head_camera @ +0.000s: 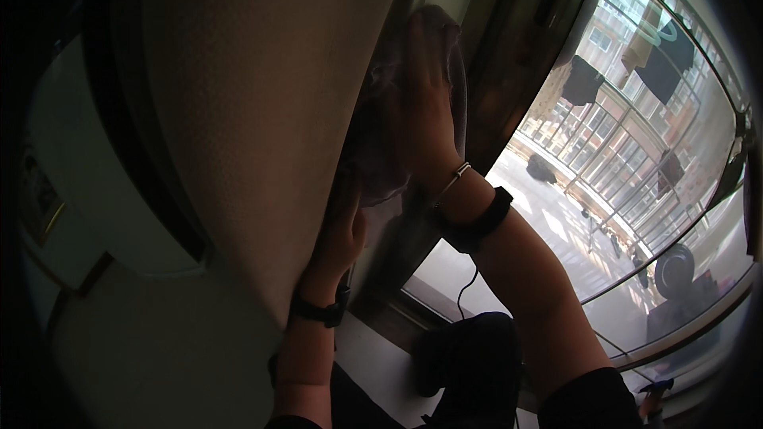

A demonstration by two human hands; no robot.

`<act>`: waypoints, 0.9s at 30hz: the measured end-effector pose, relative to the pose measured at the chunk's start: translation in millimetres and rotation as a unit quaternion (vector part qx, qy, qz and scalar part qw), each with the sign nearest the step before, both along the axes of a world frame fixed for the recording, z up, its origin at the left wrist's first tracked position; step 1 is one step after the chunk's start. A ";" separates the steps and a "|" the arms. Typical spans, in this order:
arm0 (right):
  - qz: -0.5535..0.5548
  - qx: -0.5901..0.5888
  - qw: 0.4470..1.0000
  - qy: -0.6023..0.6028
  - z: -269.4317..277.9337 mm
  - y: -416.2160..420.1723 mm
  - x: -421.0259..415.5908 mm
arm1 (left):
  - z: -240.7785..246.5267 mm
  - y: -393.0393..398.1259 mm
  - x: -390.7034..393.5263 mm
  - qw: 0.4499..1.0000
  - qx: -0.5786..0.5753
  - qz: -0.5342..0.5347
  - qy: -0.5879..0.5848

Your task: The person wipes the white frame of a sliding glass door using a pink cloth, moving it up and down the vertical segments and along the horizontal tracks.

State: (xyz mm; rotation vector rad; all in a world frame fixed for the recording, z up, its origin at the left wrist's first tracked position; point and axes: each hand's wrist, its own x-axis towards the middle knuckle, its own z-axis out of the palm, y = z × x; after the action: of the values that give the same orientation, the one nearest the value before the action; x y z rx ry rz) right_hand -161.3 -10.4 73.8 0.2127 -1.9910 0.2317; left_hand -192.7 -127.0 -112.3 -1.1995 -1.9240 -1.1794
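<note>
Against a dark, narrow surface between a textured beige panel (pixel 268 101) and a dark door or window frame (pixel 512 59), my right hand (pixel 426 113) lies flat with its fingers extended over a greyish cloth (pixel 387 182). The cloth bunches around the fingers and hangs below the palm. Lower and to the left, my left hand (pixel 346 232) reaches in beside the panel's edge near the cloth's lower end; its fingertips are in deep shadow, so its hold cannot be told. Both wrists wear black bands, and a thin bracelet circles the right one.
Right of the frame, glass panes look onto a bright balcony with metal railings (pixel 608 131) and hanging clothes (pixel 667 65). A thin black cable (pixel 462 292) runs beside my dark-clothed knee (pixel 477 351). A framed picture (pixel 45 196) hangs at the far left.
</note>
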 end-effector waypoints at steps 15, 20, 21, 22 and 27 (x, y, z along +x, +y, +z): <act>-0.056 0.005 0.992 -0.110 -40.6 -4.2 20.9 | -16.9 2.1 -5.9 0.998 0.011 -0.048 -0.037; -0.060 -0.020 0.991 -0.116 -56.9 -9.9 12.7 | -12.6 -2.4 -5.2 0.996 0.012 -0.075 -0.049; -0.056 -0.020 0.991 -0.121 -59.9 -10.7 14.9 | -11.9 -3.1 -4.7 0.994 0.007 -0.086 -0.066; -0.052 -0.021 0.990 -0.126 -63.5 -11.3 16.7 | -11.7 -3.5 -4.3 0.992 0.002 -0.097 -0.084; -0.046 -0.028 0.987 -0.153 -88.7 -11.2 21.1 | -10.7 -6.7 -1.6 0.991 0.017 -0.097 -0.088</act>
State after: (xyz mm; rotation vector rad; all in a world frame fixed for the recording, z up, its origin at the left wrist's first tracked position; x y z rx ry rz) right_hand -140.2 -21.6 -14.9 0.0504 -2.2893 0.2741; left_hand -194.3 -133.7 -122.9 -1.3258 -1.9388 -1.4565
